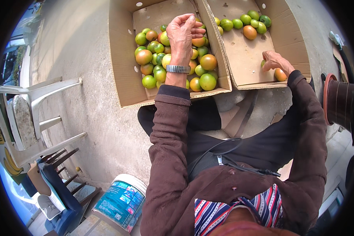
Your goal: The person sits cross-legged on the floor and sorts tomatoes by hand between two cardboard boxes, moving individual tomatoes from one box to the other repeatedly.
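Note:
My left hand (184,37) is raised over the left cardboard box (115,56); its fingers are loosely curled and apart, with nothing visible in them. Many green and orange-tinged tomatoes (208,82) lie in that box below it, some hidden by my forearm. In the right cardboard box (247,73), my right hand (274,61) reaches down near the front edge. Its fingers close around a green tomato (263,63), mostly covered by the hand. Beside my right wrist rests an orange tomato (280,75). Several more tomatoes (250,32) sit towards the back of this box.
White plastic chairs (35,118) stand at the left. A blue-labelled bucket (121,200) is at lower left on the concrete floor (106,141). To the right is a brown pot with an orange rim (330,98). A black cable (233,165) lies across my lap.

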`<state>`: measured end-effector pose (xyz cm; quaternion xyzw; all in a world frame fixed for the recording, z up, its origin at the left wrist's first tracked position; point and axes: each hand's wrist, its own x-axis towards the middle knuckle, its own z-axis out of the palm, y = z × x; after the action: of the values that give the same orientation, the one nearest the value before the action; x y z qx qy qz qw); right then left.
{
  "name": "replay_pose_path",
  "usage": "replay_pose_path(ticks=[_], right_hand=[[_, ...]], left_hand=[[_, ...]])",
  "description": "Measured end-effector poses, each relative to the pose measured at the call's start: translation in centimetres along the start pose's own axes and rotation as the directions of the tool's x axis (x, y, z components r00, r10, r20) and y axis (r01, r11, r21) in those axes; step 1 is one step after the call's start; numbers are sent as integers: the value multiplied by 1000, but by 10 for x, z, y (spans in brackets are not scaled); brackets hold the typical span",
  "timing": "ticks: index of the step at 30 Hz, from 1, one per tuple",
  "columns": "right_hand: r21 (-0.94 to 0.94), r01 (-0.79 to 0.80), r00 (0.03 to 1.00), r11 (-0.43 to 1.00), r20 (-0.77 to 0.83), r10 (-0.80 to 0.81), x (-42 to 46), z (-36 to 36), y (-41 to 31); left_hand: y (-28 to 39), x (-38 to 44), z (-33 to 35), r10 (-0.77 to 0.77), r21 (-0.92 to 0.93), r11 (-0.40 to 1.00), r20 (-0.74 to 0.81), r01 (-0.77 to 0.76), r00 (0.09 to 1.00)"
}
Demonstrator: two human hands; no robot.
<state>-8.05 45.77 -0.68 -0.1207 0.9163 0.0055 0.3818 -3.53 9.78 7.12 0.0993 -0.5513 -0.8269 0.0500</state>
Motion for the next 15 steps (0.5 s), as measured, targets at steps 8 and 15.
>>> replay_pose_path(ticks=[8,15], right_hand=[[48,673,188,739,-976,-108,-65,-100,-153],[-178,801,-6,572,-957,-290,-52,-86,-197]], left_hand=[[3,1,4,-70,-103,988,387,119,919],[4,-3,7,12,-311,945,339,100,941]])
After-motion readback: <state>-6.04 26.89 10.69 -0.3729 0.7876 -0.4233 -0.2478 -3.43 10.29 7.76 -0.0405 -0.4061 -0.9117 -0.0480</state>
